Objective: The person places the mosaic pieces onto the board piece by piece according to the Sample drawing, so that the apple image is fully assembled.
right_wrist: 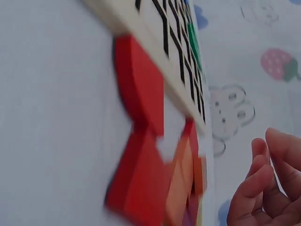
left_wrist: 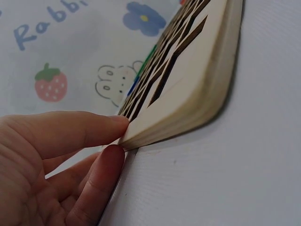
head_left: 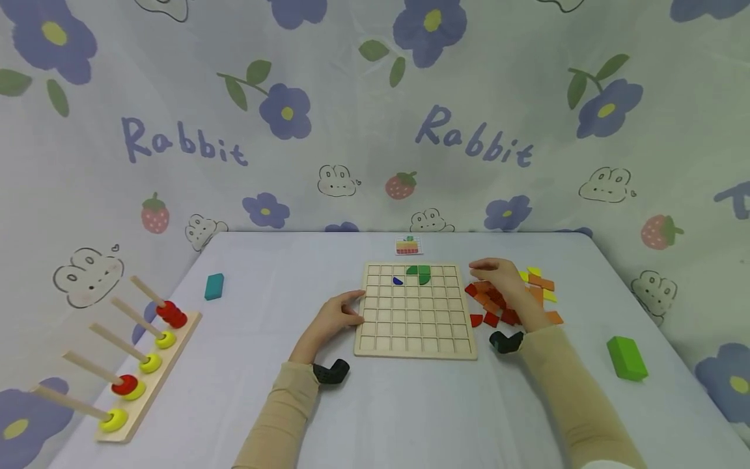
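Board (head_left: 387, 329) lies flat on the worktop (head_left: 433, 417) between the two hands. Against its near-side edge rests the left hand (head_left: 336, 311), forefinger and thumb spread apart and fairly straight. Across from it, the right hand (head_left: 502, 277) hangs over a loose pile (head_left: 489, 305), fingers relaxed and slightly bent, and I see nothing pinched in them. Red and orange bits lie beneath that hand, with yellow bits (head_left: 549, 296) further out on its right. On the grid, ahead of the left fingertips, sits a blue piece (head_left: 398, 281), then green pieces (head_left: 424, 270) toward the right hand. Beyond both hands is a card (head_left: 408, 251); well left of them stands a bead rack (head_left: 150, 389), and right of them a green block (head_left: 627, 358).
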Demonstrator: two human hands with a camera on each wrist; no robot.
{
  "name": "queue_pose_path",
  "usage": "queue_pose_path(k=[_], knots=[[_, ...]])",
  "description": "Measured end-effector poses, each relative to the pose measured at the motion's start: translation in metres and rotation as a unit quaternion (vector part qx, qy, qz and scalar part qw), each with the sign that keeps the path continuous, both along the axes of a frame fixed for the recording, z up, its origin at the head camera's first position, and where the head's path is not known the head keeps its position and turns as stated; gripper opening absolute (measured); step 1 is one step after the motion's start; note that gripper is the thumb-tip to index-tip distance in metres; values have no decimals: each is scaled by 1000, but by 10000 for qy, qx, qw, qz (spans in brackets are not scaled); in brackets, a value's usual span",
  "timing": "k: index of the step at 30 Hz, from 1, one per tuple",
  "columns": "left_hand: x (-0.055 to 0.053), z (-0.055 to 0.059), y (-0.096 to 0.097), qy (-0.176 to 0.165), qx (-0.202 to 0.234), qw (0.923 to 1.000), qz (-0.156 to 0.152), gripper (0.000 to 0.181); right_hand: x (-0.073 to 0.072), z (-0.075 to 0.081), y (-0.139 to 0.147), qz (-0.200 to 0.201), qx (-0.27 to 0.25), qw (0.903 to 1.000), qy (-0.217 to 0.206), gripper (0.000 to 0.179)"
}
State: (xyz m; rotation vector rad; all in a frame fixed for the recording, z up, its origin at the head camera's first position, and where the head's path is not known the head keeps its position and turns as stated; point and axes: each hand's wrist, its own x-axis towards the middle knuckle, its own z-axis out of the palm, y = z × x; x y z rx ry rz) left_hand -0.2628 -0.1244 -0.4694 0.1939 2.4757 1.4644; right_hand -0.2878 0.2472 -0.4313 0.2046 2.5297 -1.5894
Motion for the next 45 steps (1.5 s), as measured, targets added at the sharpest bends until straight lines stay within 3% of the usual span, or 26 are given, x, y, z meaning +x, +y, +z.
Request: queue_pose_path(k=[11, 16, 24, 30, 42, 45], knots=[[-1, -1, 0, 26, 20, 10000, 14, 63, 21, -11, 51, -779, -126, 9962, -379, 46], [-1, -2, 0, 25, 4, 10000, 19, 63, 28, -13, 59, -697, -110, 9973, -201, 46], [0, -2, 1, 14, -24, 10000, 39, 62, 29, -17, 62, -322, 836, 9960, 45, 47], [-1, -2, 1, 27, -2, 10000, 42, 62, 27, -17, 59, -106, 1206, 9926, 3, 47], [0, -1, 0, 27, 7, 10000, -8, 63, 24, -9, 48, -140, 1221, 9924, 55, 37], [0, 0, 0, 43, 8, 10000, -12, 63, 23, -5, 43, -204, 908, 9957, 4, 39]])
